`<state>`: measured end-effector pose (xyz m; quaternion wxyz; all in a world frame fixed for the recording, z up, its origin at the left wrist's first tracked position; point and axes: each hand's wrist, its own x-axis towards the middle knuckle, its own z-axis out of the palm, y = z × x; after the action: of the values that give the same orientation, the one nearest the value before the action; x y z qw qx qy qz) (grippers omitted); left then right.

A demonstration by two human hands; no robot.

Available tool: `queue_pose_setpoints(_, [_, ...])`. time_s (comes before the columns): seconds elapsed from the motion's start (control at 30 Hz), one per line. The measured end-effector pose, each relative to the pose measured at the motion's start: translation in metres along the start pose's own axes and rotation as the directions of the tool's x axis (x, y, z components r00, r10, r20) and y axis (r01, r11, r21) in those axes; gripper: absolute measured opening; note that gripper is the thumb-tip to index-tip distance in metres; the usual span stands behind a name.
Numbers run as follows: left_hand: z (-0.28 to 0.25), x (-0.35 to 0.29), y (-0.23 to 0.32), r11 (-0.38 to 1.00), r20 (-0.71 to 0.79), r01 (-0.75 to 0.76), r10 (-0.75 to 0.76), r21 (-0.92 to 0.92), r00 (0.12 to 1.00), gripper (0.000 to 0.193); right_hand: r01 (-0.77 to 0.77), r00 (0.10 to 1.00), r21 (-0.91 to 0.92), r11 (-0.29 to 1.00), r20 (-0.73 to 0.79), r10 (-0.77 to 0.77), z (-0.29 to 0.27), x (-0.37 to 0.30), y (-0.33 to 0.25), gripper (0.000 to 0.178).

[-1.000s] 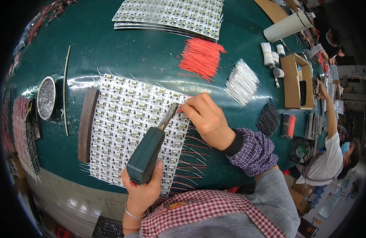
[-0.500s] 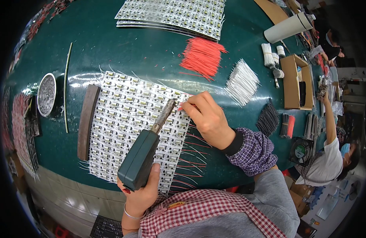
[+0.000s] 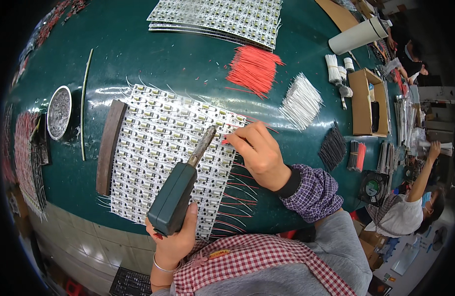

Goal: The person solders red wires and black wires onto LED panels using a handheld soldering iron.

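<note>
My left hand [image 3: 175,241] is wrapped round the dark green handle of a soldering iron [image 3: 173,197]. Its metal tip points up and right, over a white panel of small circuit boards [image 3: 158,148]. At the panel's right side my right hand [image 3: 259,154] pinches a red wire [image 3: 225,141], only part of which shows by the fingertips. Whether the iron's tip touches the board I cannot tell. Red and white wires [image 3: 239,197] trail off the panel's right edge. A dark brown bar [image 3: 111,148] lies along its left edge.
Beyond the panel lie a red wire pile [image 3: 254,70], a white wire pile [image 3: 301,102] and stacked panels [image 3: 217,19]. Black wires [image 3: 332,146], a cardboard box [image 3: 361,101] and a tumbler [image 3: 358,35] stand right; a metal bowl [image 3: 59,112] left. A co-worker [image 3: 410,212] works at far right.
The iron's tip and my right hand have shifted slightly down, nearer to me, along the panel's right side. The co-worker's raised hand has also moved.
</note>
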<state>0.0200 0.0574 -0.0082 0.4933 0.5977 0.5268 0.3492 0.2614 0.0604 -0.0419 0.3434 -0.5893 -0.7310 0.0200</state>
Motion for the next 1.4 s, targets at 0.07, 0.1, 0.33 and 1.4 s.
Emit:
queue_pose_setpoints(0.07, [-0.002,-0.001,0.002,1.0,0.02,0.002,-0.002,-0.002,1.0,0.017,-0.006,1.0,0.003,1.0,0.009,0.006,0.001,-0.002,0.001,0.033])
queue_pose_setpoints(0.1, [-0.003,-0.002,0.002,1.0,0.04,0.004,-0.004,-0.002,0.999,0.018,0.013,1.0,-0.018,1.0,0.027,-0.013,0.0,-0.003,0.003,0.031])
queue_pose_setpoints(0.33, [-0.007,-0.008,-0.005,0.998,0.068,-0.032,0.029,0.045,0.997,0.028,0.003,0.998,-0.051,0.999,0.07,0.0,-0.001,-0.002,0.0,0.028])
queue_pose_setpoints(1.4, [-0.01,-0.015,-0.001,0.994,0.0,0.107,-0.107,0.012,0.994,0.02,0.027,0.997,-0.075,0.997,0.069,-0.021,-0.003,0.001,-0.004,0.026])
